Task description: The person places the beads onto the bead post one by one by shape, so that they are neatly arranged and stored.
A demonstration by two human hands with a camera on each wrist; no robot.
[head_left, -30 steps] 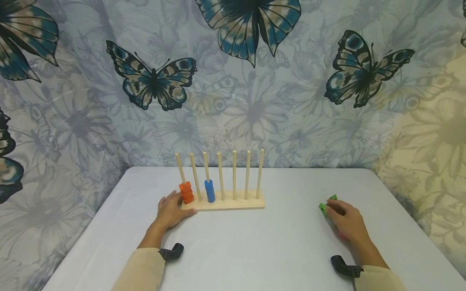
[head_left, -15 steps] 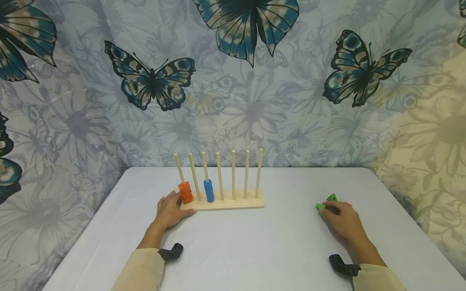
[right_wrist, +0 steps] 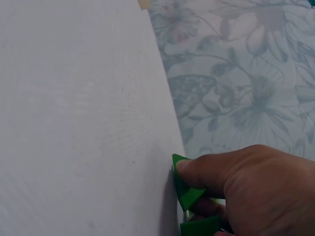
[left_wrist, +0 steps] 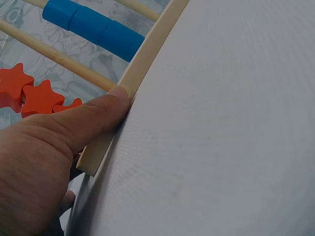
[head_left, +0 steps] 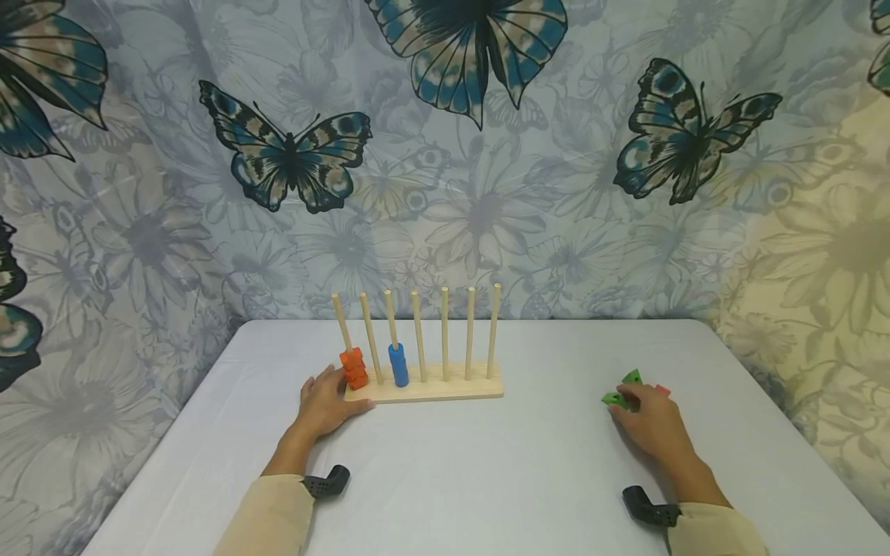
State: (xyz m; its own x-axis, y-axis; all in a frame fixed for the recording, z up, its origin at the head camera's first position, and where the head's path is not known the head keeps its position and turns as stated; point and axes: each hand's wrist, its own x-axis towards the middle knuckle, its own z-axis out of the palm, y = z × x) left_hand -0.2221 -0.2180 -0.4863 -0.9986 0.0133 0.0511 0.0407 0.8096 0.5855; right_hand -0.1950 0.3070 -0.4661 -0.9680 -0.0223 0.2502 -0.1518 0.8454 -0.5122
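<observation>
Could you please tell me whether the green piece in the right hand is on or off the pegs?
Off: in the head view, the right hand holds the green piece away from the wooden rack.

Seven-peg rack [head_left: 445,392]: smooth, matt wood. Star beads [head_left: 354,368], blue cylindrical beads [head_left: 399,365]: smooth, plastic-looking. Green triangular blocks [head_left: 615,399], four o'clock, head view: smooth.

Soft, even light fills the head view; yellow tints the backdrop [head_left: 834,270] right of the right hand [head_left: 652,422], whose faint shadow falls leftward on the surface [head_left: 487,471]. Both wrist views look dimmer and softer, and a blurred shadow edges the wooden base [left_wrist: 147,53] by the left hand [left_wrist: 44,160].
</observation>
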